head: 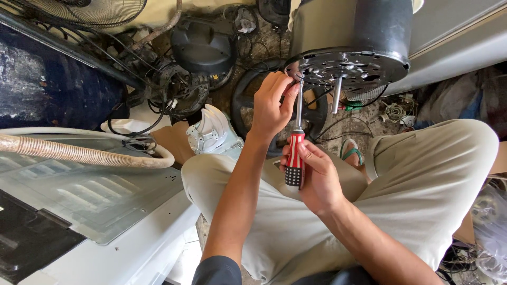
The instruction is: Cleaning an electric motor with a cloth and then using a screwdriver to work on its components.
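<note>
Floor: cluttered ground fills the frame, with tangled black wires [158,79] at upper left and a fan grille [87,10] in the top left corner.
Motor: we see a dark round motor housing [351,31] at upper centre, its perforated metal end plate [348,68] facing down and a short shaft [336,95] sticking out of it.
Left hand: our left hand [270,103] is raised at the plate's left edge, fingers pinched together around the top of the screwdriver's shank.
Right hand: our right hand [311,177] is wrapped loosely around the red, white and black handle, at centre frame.
Screwdriver: the screwdriver [296,158] stands upright, tip meeting the plate.
Left side: a white appliance panel [105,211] lies at lower left, a ribbed beige hose [79,153] across it.
Lap: our beige trousers [422,184] cover the lower right.
</note>
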